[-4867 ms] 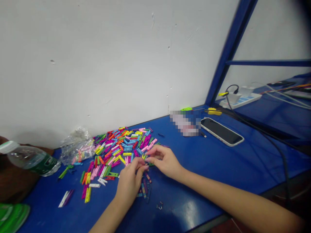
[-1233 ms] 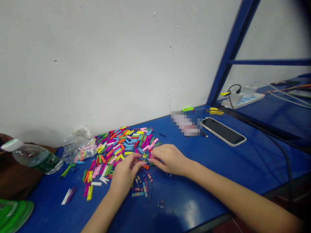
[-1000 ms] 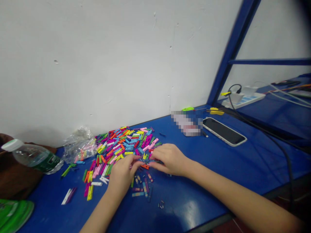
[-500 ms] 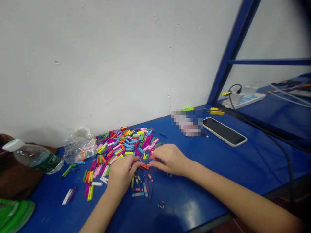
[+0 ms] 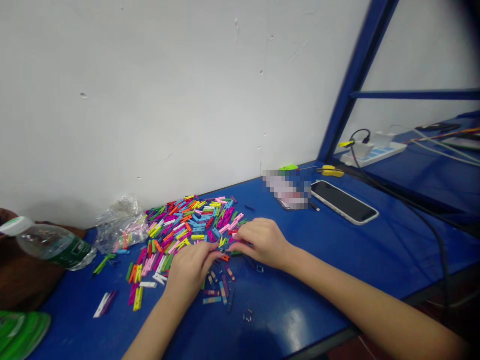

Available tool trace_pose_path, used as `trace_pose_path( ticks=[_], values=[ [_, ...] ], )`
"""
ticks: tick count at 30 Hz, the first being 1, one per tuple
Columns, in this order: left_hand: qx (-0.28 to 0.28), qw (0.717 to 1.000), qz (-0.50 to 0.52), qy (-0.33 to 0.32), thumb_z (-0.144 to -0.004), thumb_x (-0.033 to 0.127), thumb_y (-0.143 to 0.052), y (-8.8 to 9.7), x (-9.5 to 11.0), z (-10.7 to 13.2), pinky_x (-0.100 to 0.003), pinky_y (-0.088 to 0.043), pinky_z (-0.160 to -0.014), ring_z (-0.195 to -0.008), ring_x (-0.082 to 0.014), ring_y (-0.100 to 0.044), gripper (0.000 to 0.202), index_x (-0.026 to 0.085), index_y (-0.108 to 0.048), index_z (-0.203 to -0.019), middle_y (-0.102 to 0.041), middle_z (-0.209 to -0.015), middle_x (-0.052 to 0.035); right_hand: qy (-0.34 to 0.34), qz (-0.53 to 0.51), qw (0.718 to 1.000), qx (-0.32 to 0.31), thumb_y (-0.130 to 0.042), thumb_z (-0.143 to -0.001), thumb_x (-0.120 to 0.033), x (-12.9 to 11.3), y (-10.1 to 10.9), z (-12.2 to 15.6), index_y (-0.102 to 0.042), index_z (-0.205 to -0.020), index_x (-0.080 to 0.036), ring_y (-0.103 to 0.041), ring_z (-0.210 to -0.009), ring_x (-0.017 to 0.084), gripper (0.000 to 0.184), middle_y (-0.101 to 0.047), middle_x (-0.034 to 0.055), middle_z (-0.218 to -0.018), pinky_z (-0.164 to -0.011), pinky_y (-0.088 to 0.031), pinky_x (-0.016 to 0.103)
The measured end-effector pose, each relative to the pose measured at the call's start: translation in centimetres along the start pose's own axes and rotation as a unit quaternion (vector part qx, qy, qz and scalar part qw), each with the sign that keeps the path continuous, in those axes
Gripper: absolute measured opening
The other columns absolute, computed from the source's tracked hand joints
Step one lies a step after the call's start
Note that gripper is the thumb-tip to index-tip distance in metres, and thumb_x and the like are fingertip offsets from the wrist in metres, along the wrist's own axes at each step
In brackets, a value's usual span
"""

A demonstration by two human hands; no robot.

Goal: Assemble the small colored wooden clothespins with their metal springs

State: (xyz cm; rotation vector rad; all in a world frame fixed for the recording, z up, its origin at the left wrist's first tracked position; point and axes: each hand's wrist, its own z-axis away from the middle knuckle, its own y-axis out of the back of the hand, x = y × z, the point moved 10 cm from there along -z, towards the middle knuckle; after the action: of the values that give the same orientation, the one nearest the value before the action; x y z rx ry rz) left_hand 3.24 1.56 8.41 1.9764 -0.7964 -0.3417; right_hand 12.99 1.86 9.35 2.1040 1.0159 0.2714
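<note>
My left hand [image 5: 192, 264] is at the front of a pile of small coloured clothespins [image 5: 200, 220], thumb and forefinger pinched. Facing it from the right, my right hand [image 5: 264, 243] is closed too, its fingertips a short gap away. Whatever sits between the fingertips is too small and blurred to name. Just beneath them, an orange clothespin [image 5: 225, 258] lies on the blue table. Nearer to me are several loose clothespin halves [image 5: 224, 290] and a few tiny metal springs [image 5: 248, 315].
On the left stand a crumpled clear bag [image 5: 122, 222], a tilted water bottle [image 5: 56, 245] and a green object [image 5: 22, 332]. To the right lie a phone [image 5: 345, 202], a yellow-handled tool [image 5: 333, 171] and a power strip [image 5: 375, 154] with cables.
The view has shifted slightly. My right hand's fingertips have drawn a little closer to the left hand's, and both hands stay over the same spot by the pile.
</note>
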Motion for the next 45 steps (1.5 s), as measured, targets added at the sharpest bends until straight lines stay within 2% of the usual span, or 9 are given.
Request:
trace_pose_path(
  ticks=[8, 14, 21, 25, 32, 37, 45],
  values=[
    [-0.02, 0.998, -0.046, -0.024, -0.082, 0.027, -0.041, 0.0, 0.4, -0.1, -0.025, -0.044, -0.056, -0.061, -0.016, -0.06, 0.02, 0.016, -0.057, -0.077, -0.065, -0.067, -0.003, -0.013, -0.008, 0.999, -0.031, -0.047, -0.08, -0.038, -0.3, -1.0, 0.3, -0.05, -0.062, -0.017, -0.051, -0.053, 0.011, 0.028, -0.057, -0.0008, -0.057, -0.053, -0.027, 0.024],
    [-0.01, 0.997, -0.071, -0.017, -0.082, 0.029, -0.042, 0.0, 0.0, -0.1, -0.026, -0.043, -0.056, -0.061, -0.0165, -0.059, 0.019, 0.017, -0.057, -0.078, -0.064, -0.067, -0.0029, 0.023, -0.015, 0.997, -0.07, -0.043, -0.082, -0.04, -0.5, -1.0, 0.0, -0.053, -0.071, -0.017, -0.053, -0.058, 0.012, 0.027, -0.06, -0.0004, -0.063, -0.053, -0.028, 0.023],
    [-0.006, 0.998, -0.057, -0.005, -0.082, 0.029, -0.043, 0.0, -0.1, -0.1, -0.026, -0.043, -0.057, -0.061, -0.0168, -0.059, 0.02, 0.016, -0.057, -0.076, -0.064, -0.067, -0.0029, 0.056, 0.039, 0.996, -0.055, -0.041, -0.084, -0.032, -0.7, -0.7, -0.1, -0.053, -0.07, -0.017, -0.051, -0.055, 0.011, 0.024, -0.06, -0.0004, -0.063, -0.053, -0.026, 0.025],
    [-0.015, 1.0, -0.025, 0.005, -0.081, 0.029, -0.044, -0.2, -0.3, 0.0, -0.025, -0.043, -0.056, -0.061, -0.0166, -0.059, 0.017, 0.018, -0.057, -0.077, -0.064, -0.067, -0.0021, 0.072, 0.023, 0.996, -0.049, -0.041, -0.083, -0.024, -1.4, -0.7, 0.0, -0.051, -0.067, -0.017, -0.05, -0.054, 0.01, 0.019, -0.058, -0.0009, -0.06, -0.052, -0.026, 0.025],
    [-0.028, 0.995, 0.08, 0.053, -0.079, 0.027, -0.047, -0.5, -0.6, 0.0, -0.022, -0.044, -0.053, -0.058, -0.0139, -0.059, 0.013, 0.018, -0.055, -0.072, -0.064, -0.064, -0.0001, 0.026, -0.05, 0.998, -0.023, -0.04, -0.081, -0.022, -1.0, -0.3, 0.3, -0.046, -0.06, -0.017, -0.047, -0.051, 0.01, 0.022, -0.053, -0.0009, -0.054, -0.051, -0.026, 0.024],
    [-0.024, 0.995, 0.079, 0.053, -0.078, 0.026, -0.048, -0.6, -0.5, 0.2, -0.023, -0.044, -0.053, -0.059, -0.0147, -0.06, 0.013, 0.018, -0.056, -0.071, -0.064, -0.065, -0.0009, 0.0, -0.086, 0.996, -0.021, -0.039, -0.082, -0.022, -0.7, -0.7, 0.7, -0.043, -0.059, -0.017, -0.045, -0.05, 0.01, 0.023, -0.051, -0.0005, -0.054, -0.049, -0.026, 0.022],
    [-0.008, 0.998, 0.048, 0.038, -0.078, 0.027, -0.047, -0.4, -0.2, 0.3, -0.023, -0.045, -0.052, -0.058, -0.0147, -0.059, 0.014, 0.018, -0.056, -0.072, -0.064, -0.063, -0.0013, -0.016, -0.104, 0.994, -0.002, -0.041, -0.08, -0.02, -0.9, -0.4, 0.8, -0.041, -0.058, -0.018, -0.043, -0.047, 0.009, 0.022, -0.047, -0.0019, -0.051, -0.047, -0.026, 0.022]
  ],
)
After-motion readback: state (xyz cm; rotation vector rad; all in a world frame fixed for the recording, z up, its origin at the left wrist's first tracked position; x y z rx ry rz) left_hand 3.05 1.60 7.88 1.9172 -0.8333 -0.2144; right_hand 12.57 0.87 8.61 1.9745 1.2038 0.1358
